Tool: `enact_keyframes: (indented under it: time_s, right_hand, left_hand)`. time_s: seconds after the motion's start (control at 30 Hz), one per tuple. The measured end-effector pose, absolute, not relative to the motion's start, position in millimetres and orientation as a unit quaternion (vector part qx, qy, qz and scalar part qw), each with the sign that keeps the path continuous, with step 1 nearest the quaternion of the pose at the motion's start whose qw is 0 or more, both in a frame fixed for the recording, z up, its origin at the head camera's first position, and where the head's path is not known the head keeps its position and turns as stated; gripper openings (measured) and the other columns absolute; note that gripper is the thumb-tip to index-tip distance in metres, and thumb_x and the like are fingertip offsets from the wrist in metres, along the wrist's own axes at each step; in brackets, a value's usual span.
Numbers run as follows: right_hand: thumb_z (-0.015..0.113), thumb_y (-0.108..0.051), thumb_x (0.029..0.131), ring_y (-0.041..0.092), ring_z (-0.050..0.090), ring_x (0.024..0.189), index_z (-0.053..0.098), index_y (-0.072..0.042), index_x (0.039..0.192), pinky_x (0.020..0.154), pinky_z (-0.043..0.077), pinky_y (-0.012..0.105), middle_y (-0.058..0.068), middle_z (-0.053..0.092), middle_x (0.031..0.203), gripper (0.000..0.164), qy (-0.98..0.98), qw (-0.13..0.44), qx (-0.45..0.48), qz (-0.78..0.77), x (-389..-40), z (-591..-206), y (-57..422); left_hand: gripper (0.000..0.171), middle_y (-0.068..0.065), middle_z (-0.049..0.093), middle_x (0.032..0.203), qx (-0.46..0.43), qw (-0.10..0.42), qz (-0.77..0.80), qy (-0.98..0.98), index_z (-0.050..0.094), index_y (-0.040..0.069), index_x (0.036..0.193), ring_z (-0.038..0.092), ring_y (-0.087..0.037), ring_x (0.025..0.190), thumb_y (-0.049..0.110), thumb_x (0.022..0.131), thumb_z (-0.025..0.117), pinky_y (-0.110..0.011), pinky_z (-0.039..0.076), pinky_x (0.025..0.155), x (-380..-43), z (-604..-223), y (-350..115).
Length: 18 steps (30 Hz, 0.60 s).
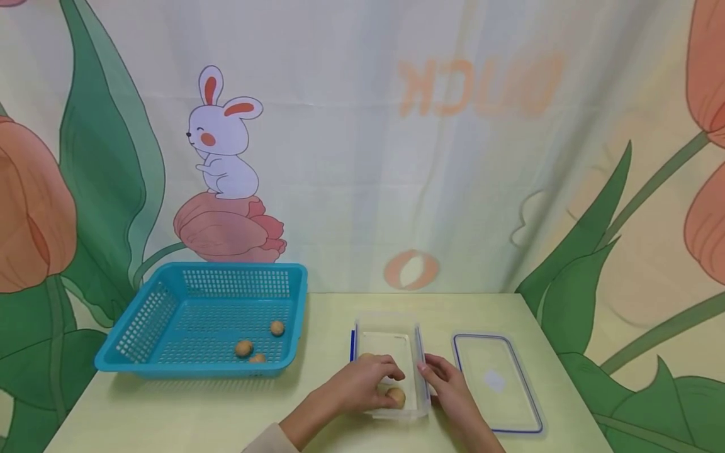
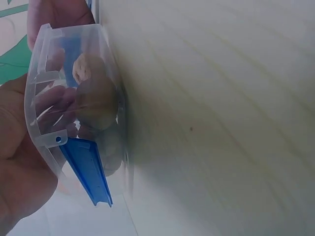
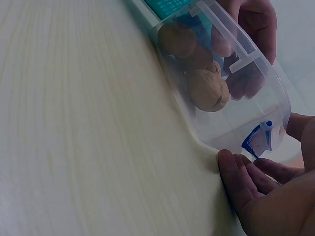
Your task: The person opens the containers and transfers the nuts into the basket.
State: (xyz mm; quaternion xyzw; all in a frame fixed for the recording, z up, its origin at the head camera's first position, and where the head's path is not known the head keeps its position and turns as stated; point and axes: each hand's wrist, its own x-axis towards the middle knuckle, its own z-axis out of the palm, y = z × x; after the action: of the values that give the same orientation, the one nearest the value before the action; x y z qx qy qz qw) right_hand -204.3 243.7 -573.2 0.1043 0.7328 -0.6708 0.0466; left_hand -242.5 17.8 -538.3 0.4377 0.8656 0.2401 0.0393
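A clear plastic food box [image 1: 401,414] with blue latches stands lidless on the table. My left hand [image 1: 367,384] reaches into it from the left, fingers loosely bent, its thumb right at a walnut [image 1: 398,397] in the front corner. My right hand [image 1: 452,389] holds the box's right wall, thumb at the rim and fingers outside near the hanging latch [image 3: 258,138]. Three walnuts, one of them the nearest walnut [image 3: 208,91], show through the wall in the right wrist view. In the left wrist view, a blue latch [image 2: 88,169] hangs down in front of my left hand [image 2: 22,147].
A turquoise basket [image 1: 204,370] with three walnuts, among them a walnut [image 1: 277,328], stands at the left. The box's clear lid [image 1: 495,402] with a blue seal lies flat at the right. Behind the table [image 1: 317,402] hangs a printed curtain [image 1: 351,157].
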Motion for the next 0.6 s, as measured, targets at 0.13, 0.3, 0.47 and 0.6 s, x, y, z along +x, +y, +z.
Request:
enact_keyframes:
  time_s: [0.13,0.3,0.47,0.6]
  right_hand:
    - [0.069,-0.033,0.105,0.031,0.064,0.12,0.054,0.004,0.147,0.085,0.061,0.044,0.025,0.064,0.138,0.058,0.734,0.044,0.105,-0.669,-203.3,-572.6,243.0]
    - [0.07,-0.035,0.104,0.03,0.064,0.119,0.055,0.004,0.147,0.084,0.061,0.042,0.025,0.064,0.138,0.06,0.735,0.041,0.109,-0.668,-203.2,-571.4,241.9]
    - [0.068,-0.034,0.106,0.029,0.065,0.118,0.054,0.004,0.147,0.084,0.061,0.042,0.025,0.064,0.138,0.057,0.737,0.041,0.113,-0.665,-204.1,-571.2,241.5]
    - [0.068,-0.033,0.106,0.03,0.064,0.12,0.054,0.004,0.147,0.086,0.061,0.044,0.025,0.064,0.138,0.057,0.735,0.041,0.112,-0.667,-203.7,-571.3,241.6]
  left_hand:
    - [0.035,0.01,0.073,0.113,0.438,0.037,0.228,0.869,0.08,0.015,0.118,0.068,-0.008,0.102,0.033,0.089,0.088,-0.019,0.054,0.09,-240.8,-534.6,17.5]
    - [0.033,0.013,0.073,0.113,0.438,0.029,0.207,0.875,0.081,0.018,0.116,0.066,-0.004,0.102,0.035,0.089,0.088,-0.021,0.053,0.092,-239.6,-533.2,16.4]
    - [0.029,0.014,0.074,0.11,0.435,0.024,0.193,0.879,0.082,0.019,0.112,0.065,-0.002,0.098,0.036,0.09,0.087,-0.021,0.052,0.09,-239.4,-532.8,17.1]
    - [0.027,0.014,0.074,0.107,0.441,0.016,0.181,0.879,0.082,0.019,0.109,0.065,-0.001,0.096,0.036,0.088,0.088,-0.022,0.051,0.089,-238.9,-531.5,18.3]
